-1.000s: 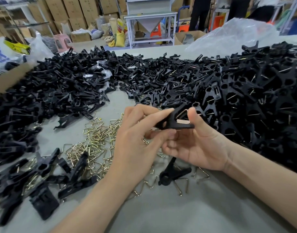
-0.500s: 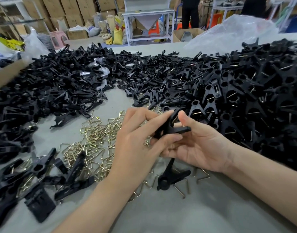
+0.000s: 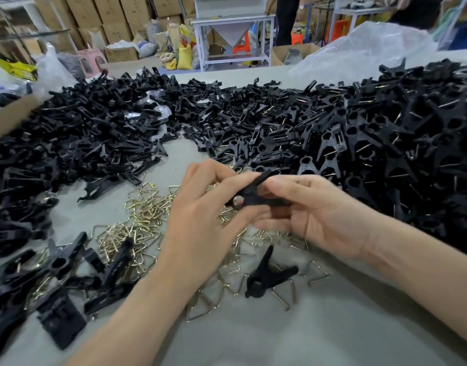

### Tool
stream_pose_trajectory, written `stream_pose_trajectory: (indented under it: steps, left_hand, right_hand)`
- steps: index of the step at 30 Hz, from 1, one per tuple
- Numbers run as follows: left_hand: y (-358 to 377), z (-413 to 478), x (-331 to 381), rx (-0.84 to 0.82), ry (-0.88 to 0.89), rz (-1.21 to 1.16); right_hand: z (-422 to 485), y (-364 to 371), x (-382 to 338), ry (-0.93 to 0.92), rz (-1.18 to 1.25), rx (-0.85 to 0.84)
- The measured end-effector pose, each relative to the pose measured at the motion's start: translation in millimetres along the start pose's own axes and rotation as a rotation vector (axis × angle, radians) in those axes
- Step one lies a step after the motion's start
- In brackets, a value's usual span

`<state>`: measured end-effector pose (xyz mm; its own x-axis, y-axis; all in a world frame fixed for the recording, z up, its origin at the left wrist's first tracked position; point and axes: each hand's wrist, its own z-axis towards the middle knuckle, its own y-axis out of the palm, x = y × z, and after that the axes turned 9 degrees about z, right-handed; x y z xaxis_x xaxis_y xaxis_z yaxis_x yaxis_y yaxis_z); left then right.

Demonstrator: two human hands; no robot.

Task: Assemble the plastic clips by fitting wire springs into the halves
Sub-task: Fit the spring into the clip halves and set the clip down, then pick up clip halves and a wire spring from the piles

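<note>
Black plastic clip with a round hole at one end is held above the middle of the grey bench, between both hands. The left hand has its grip clamped on the holed end, thumb and fingers pinching it. The right hand has its grip closed round the long handle end. Under the hands, brass-coloured triangular wire springs lie scattered on the bench, and a second black clip lies among them towards the near edge. Loose black clip halves cover the left side. A larger heap of black clips with wires showing fills the right side up to the far right corner.
</note>
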<state>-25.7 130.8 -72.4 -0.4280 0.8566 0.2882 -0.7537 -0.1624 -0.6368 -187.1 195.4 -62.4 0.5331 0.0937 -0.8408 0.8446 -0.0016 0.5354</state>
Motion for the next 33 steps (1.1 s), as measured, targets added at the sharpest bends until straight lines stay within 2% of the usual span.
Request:
stream_pose_trajectory:
  steps: [2, 5, 6, 8, 10, 12, 15, 17, 24, 29, 33]
  left_hand:
    - [0.3, -0.6, -2.9, -0.066, 0.008, 0.006]
    - [3.6, -0.5, -1.2, -0.076, 0.011, -0.042]
    - [2.5, 0.5, -2.6, -0.058, 0.008, -0.050]
    - [-3.4, 3.2, -11.8, 0.021, -0.049, -0.016]
    - [-9.2, 6.2, -22.0, 0.153, -0.199, -0.010]
    - [-8.9, 8.3, -18.5, 0.239, -0.304, -0.097]
    - [2.2, 5.7, -4.8, 0.198, -0.276, -0.125]
    - [4.0, 4.3, -10.2, 0.197, -0.314, -0.156]
    - [-2.6, 6.4, -29.8, 0.229, -0.527, -0.363]
    - [-7.0, 8.6, -31.2, 0.218, -0.536, -0.382]
    - [-9.6, 9.0, -31.1, 0.226, -0.537, -0.372]
  right_hand:
    - [0.0, -2.4, -3.5, -0.067, -0.116, 0.054]
    - [-0.6, 2.7, -3.3, -0.109, -0.143, 0.011]
    - [-0.3, 2.8, -6.1, -0.132, -0.102, 0.021]
    - [-1.5, -3.4, -20.1, -0.211, 0.016, 0.144]
    - [-6.9, -9.2, -37.9, -0.306, 0.014, 0.209]
    - [-10.6, -4.8, -36.3, -0.298, -0.210, 0.131]
    - [-9.2, 7.4, -7.3, -0.391, -0.960, 0.096]
    - [-6.6, 8.7, -1.5, -0.500, -1.224, 0.107]
    - [-3.0, -1.8, -4.0, -0.434, -1.537, 0.068]
    - [13.2, 18.3, -1.8, -0.508, -1.633, 0.023]
    - [45.0, 37.8, 2.6, -0.300, -1.705, -0.155]
